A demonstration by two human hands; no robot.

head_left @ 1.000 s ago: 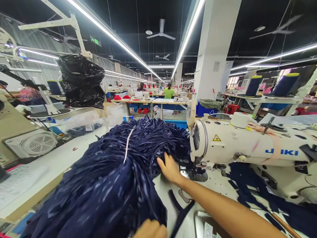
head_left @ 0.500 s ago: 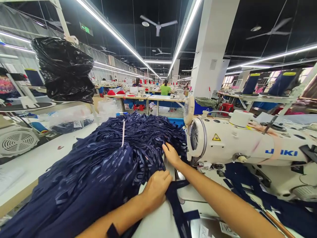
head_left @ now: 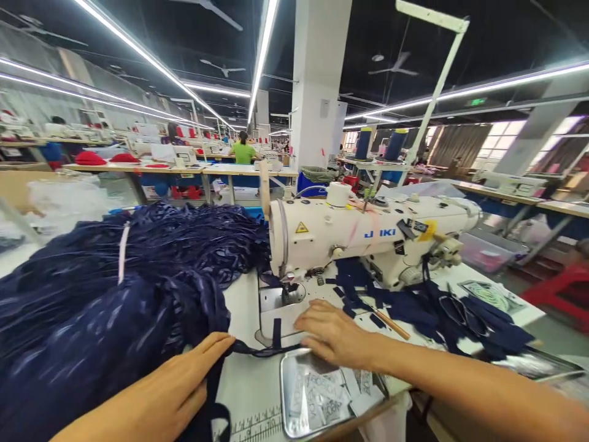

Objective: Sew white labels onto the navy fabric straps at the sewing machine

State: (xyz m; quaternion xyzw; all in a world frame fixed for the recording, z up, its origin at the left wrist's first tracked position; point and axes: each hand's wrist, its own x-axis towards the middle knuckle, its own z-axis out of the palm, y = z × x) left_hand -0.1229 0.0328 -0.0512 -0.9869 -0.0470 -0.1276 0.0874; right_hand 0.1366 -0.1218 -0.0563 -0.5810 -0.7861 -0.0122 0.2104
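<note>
My left hand (head_left: 179, 380) is closed at the fingertips on a narrow navy fabric strap (head_left: 253, 352) beside the pile. This strap runs right across the machine bed, with a short tab sticking up from it. Slightly blurred, my right hand (head_left: 338, 336) hovers palm down at the strap's other end, fingers stretched and apart, above a metal tray (head_left: 286, 399) of printed labels (head_left: 324, 393). A large heap of navy fabric pieces (head_left: 151, 245) lies left of the hands. Behind them, the white sewing machine (head_left: 317, 236) has its needle area (head_left: 289, 291) above a metal plate.
Navy scraps (head_left: 414, 313), a wooden-handled tool (head_left: 391, 323) and scissors (head_left: 460, 310) lie on the table's right side. A red stool (head_left: 559, 294) stands at the far right. A person in green (head_left: 242, 150) sits farther off among other sewing tables.
The view has swung right. My right hand has left the pile's edge and moved to above the label tray. A strap now stretches between my hands.
</note>
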